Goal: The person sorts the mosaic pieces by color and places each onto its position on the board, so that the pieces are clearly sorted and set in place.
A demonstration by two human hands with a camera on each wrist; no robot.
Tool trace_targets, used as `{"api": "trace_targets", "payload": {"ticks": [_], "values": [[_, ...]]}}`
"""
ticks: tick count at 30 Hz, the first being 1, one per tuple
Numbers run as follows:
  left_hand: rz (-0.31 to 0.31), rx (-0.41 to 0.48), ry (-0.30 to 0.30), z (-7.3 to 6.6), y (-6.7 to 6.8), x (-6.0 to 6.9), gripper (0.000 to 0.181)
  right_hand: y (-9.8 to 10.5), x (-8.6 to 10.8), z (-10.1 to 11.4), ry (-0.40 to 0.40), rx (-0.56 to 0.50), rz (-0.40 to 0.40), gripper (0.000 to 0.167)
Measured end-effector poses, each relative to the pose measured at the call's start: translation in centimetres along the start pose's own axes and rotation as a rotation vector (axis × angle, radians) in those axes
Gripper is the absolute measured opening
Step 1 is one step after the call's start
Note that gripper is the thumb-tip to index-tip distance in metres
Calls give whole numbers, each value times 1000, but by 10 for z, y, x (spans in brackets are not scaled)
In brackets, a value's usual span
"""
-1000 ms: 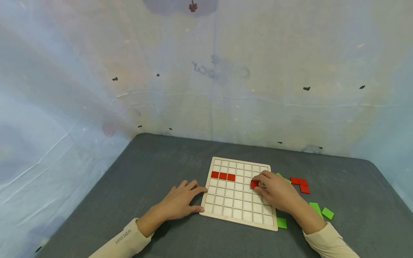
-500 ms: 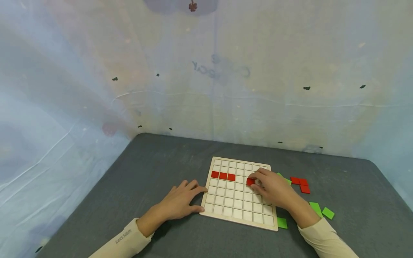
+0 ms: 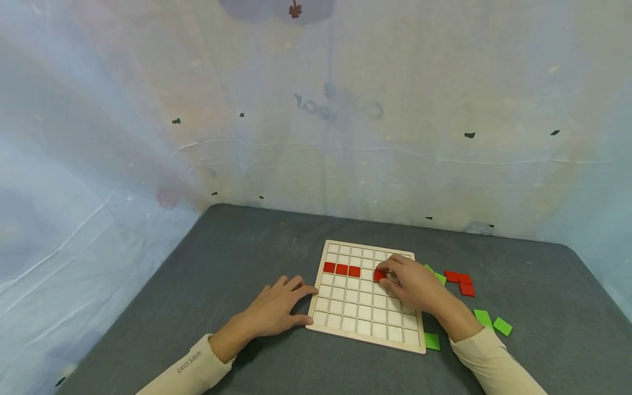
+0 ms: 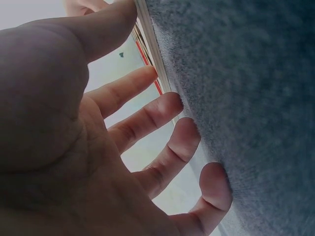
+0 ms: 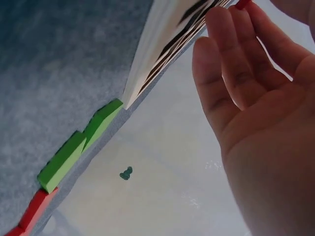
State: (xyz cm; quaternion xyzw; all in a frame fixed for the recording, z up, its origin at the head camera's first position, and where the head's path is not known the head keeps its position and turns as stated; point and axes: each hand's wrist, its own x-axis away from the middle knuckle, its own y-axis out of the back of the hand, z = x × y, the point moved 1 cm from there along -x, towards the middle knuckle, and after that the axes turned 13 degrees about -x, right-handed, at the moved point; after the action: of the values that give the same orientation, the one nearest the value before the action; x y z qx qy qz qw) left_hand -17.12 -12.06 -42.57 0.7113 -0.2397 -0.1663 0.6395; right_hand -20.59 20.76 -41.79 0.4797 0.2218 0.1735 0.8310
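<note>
A square wooden grid board point(image 3: 348, 311) lies on the dark table, with a row of three red tiles point(image 3: 342, 269) set into its cells from the left side. Pinched between the thumb and fingers of my right hand point(image 3: 416, 282) is another red tile point(image 3: 379, 275), over the board along that same row, one cell from the third tile. In the right wrist view only a bit of this held tile point(image 5: 242, 4) shows. My left hand point(image 3: 274, 308) touches the board's left edge with thumb and index finger. Its fingers point(image 4: 147, 118) are spread and loosely bent, holding nothing.
Right of the board lie several loose red tiles point(image 3: 466, 278). Green tiles are scattered there too, some by the far right edge point(image 3: 439, 278), one at the near right corner point(image 3: 432, 342), others farther right point(image 3: 502, 327). Pale sheeting point(image 3: 316, 164) hangs behind the table.
My right hand has slid left and slightly away from me with the red tile, bringing it closer to the row of three. The left hand and the board have stayed put.
</note>
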Motion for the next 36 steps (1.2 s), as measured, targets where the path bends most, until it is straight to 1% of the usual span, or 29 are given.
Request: {"api": "trace_targets", "payload": {"ticks": [8,18,27,36], "values": [[3,4,2,0,1,0,58,0,-6,0,-1,-12,26,29],[-3,5,4,0,0,0,59,-4,-15,6,20,24,36,27],[6,6,1,1,-1,-2,58,-7,-17,6,74,47,10,25],[4,7,3,1,-1,-1,59,-9,-21,7,75,47,33,26]]}}
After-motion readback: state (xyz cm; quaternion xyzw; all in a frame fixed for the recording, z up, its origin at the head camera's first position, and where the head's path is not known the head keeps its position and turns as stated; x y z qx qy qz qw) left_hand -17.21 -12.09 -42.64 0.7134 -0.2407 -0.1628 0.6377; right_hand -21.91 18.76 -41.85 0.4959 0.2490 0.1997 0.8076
